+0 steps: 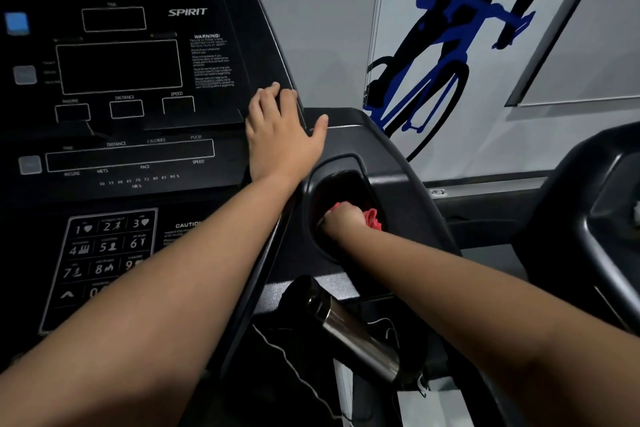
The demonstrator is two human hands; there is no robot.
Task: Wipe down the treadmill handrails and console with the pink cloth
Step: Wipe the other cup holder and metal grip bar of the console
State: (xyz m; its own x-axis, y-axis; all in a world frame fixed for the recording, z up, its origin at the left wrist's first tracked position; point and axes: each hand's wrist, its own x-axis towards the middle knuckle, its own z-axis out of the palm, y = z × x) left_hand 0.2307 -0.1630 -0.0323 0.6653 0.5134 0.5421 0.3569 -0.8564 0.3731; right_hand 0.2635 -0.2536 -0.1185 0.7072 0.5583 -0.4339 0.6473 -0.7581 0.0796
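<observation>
Right fingers: curled round the pink cloth (pixel 373 218), gripping it in a bunch; the right hand (pixel 343 220) is sunk in the pocket (pixel 346 180).
Left fingers: straight, slightly spread; the left hand (pixel 281 135) rests flat on the console (pixel 138 156) at its right edge.
Cloth place: low inside the recessed pocket, at the console's right edge.
Handling: likely light, soft and floppy; best held as a bunched fistful so no corner trails.

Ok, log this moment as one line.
left hand: flat on console | right hand: grips pink cloth in cup holder | phase: wiping
</observation>
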